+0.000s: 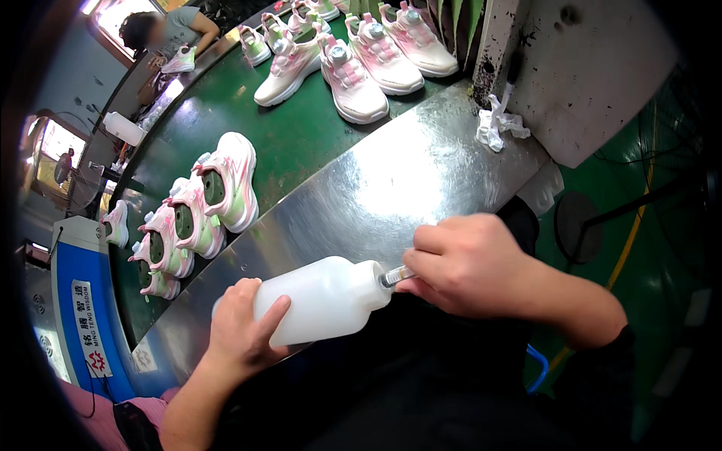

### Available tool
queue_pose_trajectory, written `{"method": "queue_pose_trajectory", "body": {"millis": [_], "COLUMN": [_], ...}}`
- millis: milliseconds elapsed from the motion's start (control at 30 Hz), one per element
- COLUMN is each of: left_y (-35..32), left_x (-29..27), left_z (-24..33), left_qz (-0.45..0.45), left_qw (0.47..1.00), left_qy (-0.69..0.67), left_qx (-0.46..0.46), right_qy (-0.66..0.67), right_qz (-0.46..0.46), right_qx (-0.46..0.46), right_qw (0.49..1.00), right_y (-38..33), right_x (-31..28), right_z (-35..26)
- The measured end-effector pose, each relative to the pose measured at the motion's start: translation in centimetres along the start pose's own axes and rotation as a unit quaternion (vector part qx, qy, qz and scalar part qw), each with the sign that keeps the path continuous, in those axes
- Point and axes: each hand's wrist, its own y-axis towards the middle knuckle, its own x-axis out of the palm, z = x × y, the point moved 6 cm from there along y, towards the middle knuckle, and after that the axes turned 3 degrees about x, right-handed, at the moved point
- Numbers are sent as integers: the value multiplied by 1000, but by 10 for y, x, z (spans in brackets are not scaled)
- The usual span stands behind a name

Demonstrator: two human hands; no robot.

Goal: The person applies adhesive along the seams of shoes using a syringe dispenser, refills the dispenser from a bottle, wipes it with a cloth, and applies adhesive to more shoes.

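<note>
With our left hand (244, 327) wrapped around the white squeeze bottle (320, 298) above the steel bench (391, 180), our right hand (462, 263) fingers should pinch its nozzle (395, 276) squarely and steadily

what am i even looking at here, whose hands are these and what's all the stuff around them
This is one picture from a camera worn on a person's head, looking down, so its edges bend. The two bare hands are that person's own. The left hand holds a white plastic squeeze bottle lying sideways; the right hand grips its narrow nozzle. Beyond them lies a shiny metal ledge, then a green conveyor belt carrying pink and white sneakers. Another person works at the far end.
</note>
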Motion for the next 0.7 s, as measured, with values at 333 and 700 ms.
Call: {"method": "queue_pose_trajectory", "body": {"millis": [333, 700], "left_y": [7, 31], "left_x": [15, 7], "left_z": [-6, 5], "left_qz": [-72, -136], "left_qw": [997, 988], "left_qy": [18, 76], "left_qx": [-25, 20], "right_qy": [368, 492], "right_qz": [-33, -1], "right_qx": [110, 255], "right_qw": [923, 832], "right_y": [-54, -83], "right_x": [38, 76], "right_z": [17, 32]}}
